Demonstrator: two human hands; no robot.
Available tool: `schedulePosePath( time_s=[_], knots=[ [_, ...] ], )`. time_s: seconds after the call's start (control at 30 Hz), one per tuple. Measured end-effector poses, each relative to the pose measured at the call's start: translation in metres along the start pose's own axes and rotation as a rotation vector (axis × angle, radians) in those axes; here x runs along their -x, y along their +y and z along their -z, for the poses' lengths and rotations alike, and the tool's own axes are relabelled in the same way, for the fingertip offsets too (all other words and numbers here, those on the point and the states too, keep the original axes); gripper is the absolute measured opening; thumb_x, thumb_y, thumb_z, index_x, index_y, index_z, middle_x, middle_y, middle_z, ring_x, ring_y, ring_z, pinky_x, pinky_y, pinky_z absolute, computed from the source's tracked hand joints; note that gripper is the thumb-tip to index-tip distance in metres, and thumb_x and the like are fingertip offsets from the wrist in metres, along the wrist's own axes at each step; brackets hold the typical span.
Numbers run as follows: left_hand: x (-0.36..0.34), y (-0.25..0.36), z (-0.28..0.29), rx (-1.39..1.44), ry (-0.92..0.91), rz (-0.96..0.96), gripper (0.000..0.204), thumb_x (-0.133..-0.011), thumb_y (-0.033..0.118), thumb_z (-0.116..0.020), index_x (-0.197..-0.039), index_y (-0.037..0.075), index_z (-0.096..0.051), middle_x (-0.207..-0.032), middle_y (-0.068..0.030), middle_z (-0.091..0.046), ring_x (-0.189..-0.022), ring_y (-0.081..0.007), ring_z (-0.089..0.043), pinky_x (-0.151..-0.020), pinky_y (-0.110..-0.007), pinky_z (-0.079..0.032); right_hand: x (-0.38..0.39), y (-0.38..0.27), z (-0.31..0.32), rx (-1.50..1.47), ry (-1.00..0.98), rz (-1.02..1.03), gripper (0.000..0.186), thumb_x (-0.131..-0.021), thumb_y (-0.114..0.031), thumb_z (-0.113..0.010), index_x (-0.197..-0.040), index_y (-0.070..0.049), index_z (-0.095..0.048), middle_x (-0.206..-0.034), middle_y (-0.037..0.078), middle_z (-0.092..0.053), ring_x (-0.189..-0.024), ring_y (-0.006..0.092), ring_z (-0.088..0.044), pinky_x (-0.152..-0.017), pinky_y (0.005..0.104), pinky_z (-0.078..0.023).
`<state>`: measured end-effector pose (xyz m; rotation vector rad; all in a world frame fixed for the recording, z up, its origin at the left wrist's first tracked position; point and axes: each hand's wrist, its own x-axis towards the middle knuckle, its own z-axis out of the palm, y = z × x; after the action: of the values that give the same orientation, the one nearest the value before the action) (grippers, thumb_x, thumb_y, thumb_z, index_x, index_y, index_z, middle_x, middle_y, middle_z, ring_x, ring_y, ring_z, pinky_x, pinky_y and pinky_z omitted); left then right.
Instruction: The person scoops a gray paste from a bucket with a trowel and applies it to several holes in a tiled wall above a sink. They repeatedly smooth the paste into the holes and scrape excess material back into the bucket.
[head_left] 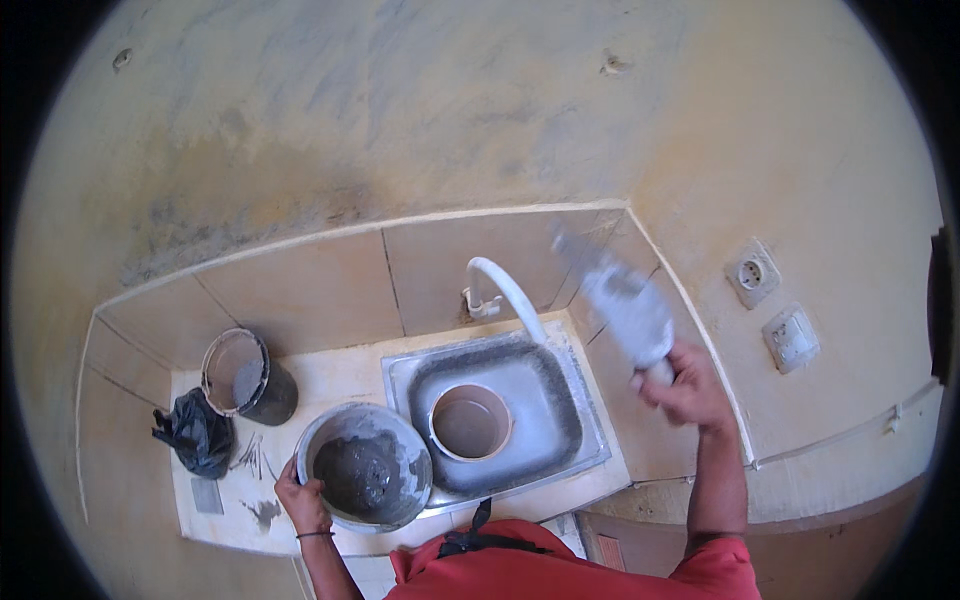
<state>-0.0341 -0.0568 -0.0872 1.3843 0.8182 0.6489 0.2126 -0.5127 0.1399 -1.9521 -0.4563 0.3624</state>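
My left hand [305, 498] grips the left rim of a round basin [405, 488] holding wet grey paste, at the front of the white counter beside the sink. My right hand [680, 390] is raised at the right, gripping the handle of a pale, paste-smeared trowel [628, 308], whose blade is blurred and points up toward the tiled corner. Below and left of the trowel is the steel sink [535, 450], with a round container [468, 420] of murky liquid inside and a white curved faucet [510, 292] over it.
On the counter's left stand a dark bucket [270, 395] and a black plastic bag [198, 440], near some thin loose sticks [250, 455]. A tiled backsplash [300, 280] runs behind, under a stained wall. A socket [750, 275] and switch plate [790, 340] are on the right wall.
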Motion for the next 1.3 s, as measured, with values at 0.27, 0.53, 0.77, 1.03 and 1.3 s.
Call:
schedulePosePath(
  time_s=[0.27,0.53,0.77,1.03,1.3],
  knots=[
    [-0.011,-0.009,0.009,0.09,-0.015,0.047,0.064,-0.06,-0.014,-0.049,-0.122,-0.012,-0.064,-0.111,-0.0158,-0.072,-0.098,-0.0246,-0.07,-0.096,-0.035,-0.053,-0.052,-0.075,0.078,0.426,0.485,0.094,0.022,-0.087,-0.016,-0.074,-0.099,-0.003,-0.062,-0.076,0.0,-0.058,-0.064,0.0083,-0.056,-0.054,0.0263,-0.047],
    [-0.014,0.0,0.009,0.084,-0.066,0.057,0.064,-0.06,-0.013,-0.05,-0.122,-0.012,-0.064,-0.111,-0.015,-0.072,-0.098,-0.0231,-0.07,-0.096,-0.034,-0.052,-0.105,-0.166,0.141,1.007,0.547,0.067,0.027,-0.087,-0.014,-0.073,-0.079,-0.003,-0.049,-0.066,0.002,-0.049,-0.055,0.0117,-0.05,-0.05,0.0313,-0.044],
    [-0.026,-0.011,0.017,0.084,-0.095,0.064,0.063,-0.059,-0.013,-0.051,-0.121,-0.012,-0.064,-0.11,-0.0149,-0.072,-0.097,-0.0229,-0.069,-0.095,-0.034,-0.053,-0.146,-0.223,0.18,1.46,0.424,0.101,0.033,-0.087,-0.022,-0.069,-0.076,0.006,-0.055,-0.061,0.012,-0.044,-0.06,0.0206,-0.045,-0.06,0.0434,-0.038],
    [-0.026,-0.003,0.012,0.068,-0.057,0.098,0.061,-0.06,-0.013,-0.051,-0.12,-0.013,-0.065,-0.11,-0.0156,-0.073,-0.097,-0.0234,-0.069,-0.097,-0.034,-0.052,-0.18,-0.272,0.189,1.712,0.408,0.052,0.022,-0.073,-0.016,-0.07,-0.073,0.005,-0.063,-0.063,0.019,-0.055,-0.058,0.0276,-0.054,-0.059,0.0442,-0.042],
    [-0.033,0.005,0.005,0.043,-0.089,0.111,0.065,-0.056,-0.008,-0.049,-0.119,-0.014,-0.064,-0.109,-0.0151,-0.073,-0.096,-0.0223,-0.07,-0.094,-0.032,-0.052,-0.219,-0.324,0.182,2.005,0.394,0.193,0.021,-0.069,-0.016,-0.072,-0.071,0.004,-0.065,-0.068,0.022,-0.06,-0.063,0.0335,-0.06,-0.063,0.0451,-0.048]
  ],
)
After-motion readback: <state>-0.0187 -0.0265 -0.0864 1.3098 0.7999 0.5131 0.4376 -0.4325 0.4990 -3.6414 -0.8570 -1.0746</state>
